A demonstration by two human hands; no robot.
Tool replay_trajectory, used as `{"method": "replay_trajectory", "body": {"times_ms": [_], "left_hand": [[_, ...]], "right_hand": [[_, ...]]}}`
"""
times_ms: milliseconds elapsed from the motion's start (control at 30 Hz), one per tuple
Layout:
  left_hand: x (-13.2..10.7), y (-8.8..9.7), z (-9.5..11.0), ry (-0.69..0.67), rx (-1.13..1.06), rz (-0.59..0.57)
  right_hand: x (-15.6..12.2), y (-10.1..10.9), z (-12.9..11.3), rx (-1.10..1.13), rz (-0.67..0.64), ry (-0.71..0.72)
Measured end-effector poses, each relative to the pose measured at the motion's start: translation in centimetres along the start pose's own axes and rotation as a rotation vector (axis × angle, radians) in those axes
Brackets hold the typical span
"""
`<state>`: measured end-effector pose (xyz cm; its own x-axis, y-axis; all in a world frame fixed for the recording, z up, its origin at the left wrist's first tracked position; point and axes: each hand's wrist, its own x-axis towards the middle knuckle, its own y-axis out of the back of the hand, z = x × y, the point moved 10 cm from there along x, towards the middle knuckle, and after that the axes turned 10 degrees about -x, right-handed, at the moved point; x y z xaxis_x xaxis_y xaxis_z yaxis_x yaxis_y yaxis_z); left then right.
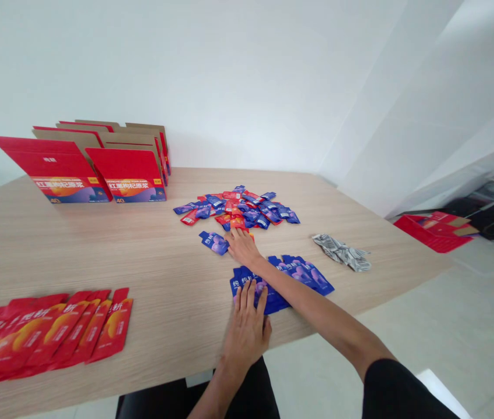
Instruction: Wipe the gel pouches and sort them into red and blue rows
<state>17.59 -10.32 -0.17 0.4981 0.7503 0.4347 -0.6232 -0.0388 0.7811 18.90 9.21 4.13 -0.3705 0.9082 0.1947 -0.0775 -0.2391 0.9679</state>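
Observation:
My left hand (247, 326) is open, its fingers lying flat on the near left end of an overlapping row of blue pouches (303, 272). My right arm crosses over that row. My right hand (243, 249) reaches to the near edge of a mixed pile of red and blue pouches (253, 208), fingers stretched forward and slightly bent. A single blue pouch (214, 242) lies just left of it, close to the fingers. A red-orange pouch partly shows beyond the fingertips. Whatever is under the right palm is hidden.
Red pouches (54, 334) overlap in a row at the front left of the wooden table (163, 256). Open red cartons (128, 174) stand at the back left. A crumpled striped wrapper (343, 252) lies at right. A red crate (432, 231) sits beyond the table's right edge.

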Motion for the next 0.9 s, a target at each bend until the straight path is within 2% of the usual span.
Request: {"method": "replay_trajectory", "body": {"times_ms": [133,200,300,400,500,633,700,767,900], "left_hand": [[0.0,0.0,0.0,0.006,0.003,0.0],[0.0,0.0,0.0,0.008,0.008,-0.002],[0.0,-0.1,0.0,0.008,0.01,-0.005],[0.1,0.0,0.0,0.012,0.008,-0.011],[0.1,0.2,0.0,0.005,0.002,-0.017],[0.2,0.2,0.2,-0.023,-0.012,-0.031],[0.2,0.2,0.2,-0.019,-0.014,-0.035],[0.3,0.2,0.1,-0.003,-0.013,-0.036],[0.4,0.2,0.1,0.007,-0.018,-0.04]], "right_hand": [[0.3,-1.2,-2.9,-0.043,-0.072,0.345],[0.7,-1.9,-3.3,-0.036,-0.117,0.424],[1.3,-1.3,-2.3,-0.002,-0.094,0.393],[0.6,0.8,0.0,0.074,-0.005,0.311],[-2.8,3.7,3.0,0.14,0.165,0.194],[-10.9,6.6,5.6,0.099,0.367,0.075],[-14.9,6.6,5.9,0.031,0.371,0.046],[-17.9,5.8,5.4,-0.046,0.314,0.052],[-21.3,4.1,3.4,-0.161,0.213,0.141]]}}
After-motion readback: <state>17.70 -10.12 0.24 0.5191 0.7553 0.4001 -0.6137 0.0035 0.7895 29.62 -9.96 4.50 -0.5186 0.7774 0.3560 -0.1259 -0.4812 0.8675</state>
